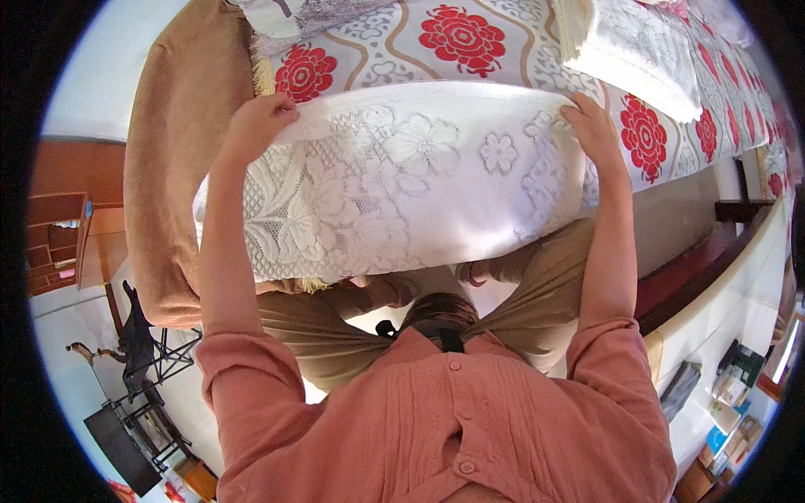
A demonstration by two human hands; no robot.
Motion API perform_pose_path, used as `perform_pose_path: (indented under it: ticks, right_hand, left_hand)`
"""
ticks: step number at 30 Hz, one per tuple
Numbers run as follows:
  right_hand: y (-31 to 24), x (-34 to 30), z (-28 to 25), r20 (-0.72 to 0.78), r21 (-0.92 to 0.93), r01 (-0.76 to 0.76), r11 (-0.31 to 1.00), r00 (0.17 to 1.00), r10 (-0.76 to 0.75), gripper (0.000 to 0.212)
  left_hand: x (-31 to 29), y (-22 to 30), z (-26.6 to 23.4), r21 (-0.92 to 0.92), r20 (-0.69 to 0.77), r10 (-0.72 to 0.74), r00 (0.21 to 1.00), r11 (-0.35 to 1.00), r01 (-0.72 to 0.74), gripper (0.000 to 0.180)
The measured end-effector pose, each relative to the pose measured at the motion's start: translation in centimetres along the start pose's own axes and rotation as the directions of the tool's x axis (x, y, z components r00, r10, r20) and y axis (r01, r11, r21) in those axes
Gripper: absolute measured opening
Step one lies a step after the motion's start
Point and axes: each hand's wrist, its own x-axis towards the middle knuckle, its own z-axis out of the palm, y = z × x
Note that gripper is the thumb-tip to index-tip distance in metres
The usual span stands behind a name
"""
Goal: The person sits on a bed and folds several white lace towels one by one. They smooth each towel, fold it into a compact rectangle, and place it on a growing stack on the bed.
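A white lace cloth (394, 184) with raised flowers is spread between my hands, its far edge stretched nearly straight. My left hand (262, 126) pinches its far left corner beside the sofa arm. At the far right corner, my right hand (594, 130) grips the same edge between thumb and fingers. The cloth lies over the front of a seat with a red-flowered cover (461, 40) and hangs toward my knees. Part of the cover beneath it is hidden.
A brown sofa arm (172, 168) rises at the left. Another white cloth (637, 59) lies on the seat at the far right. A low table with a dark red frame (696, 272) stands to my right. Black folding chairs (138, 352) are at the lower left.
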Motion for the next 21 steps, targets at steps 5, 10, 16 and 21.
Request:
perform_pose_path:
  ticks: [5,10,16,21]
  right_hand:
    - [0.2,0.4,0.1,0.038,0.0,-0.019,1.0,0.999,0.019,0.037]
    - [0.5,0.4,0.0,0.055,-0.009,-0.027,1.0,0.998,0.027,0.038]
    - [0.4,0.3,0.2,0.049,-0.02,-0.037,0.999,0.998,0.038,0.037]
    - [0.3,0.0,0.0,0.039,-0.054,-0.022,0.998,0.999,0.024,0.036]
  left_hand:
    - [0.9,-1.3,3.5,0.076,-0.137,0.122,0.983,0.991,-0.113,0.019]
    - [0.9,-0.8,4.2,0.119,-0.244,0.19,0.951,0.979,-0.165,0.015]
    - [1.0,-1.0,4.6,0.275,-0.353,0.265,0.897,0.946,-0.172,0.013]
    - [0.7,-1.8,3.7,0.27,-0.235,0.22,0.947,0.95,-0.154,0.015]
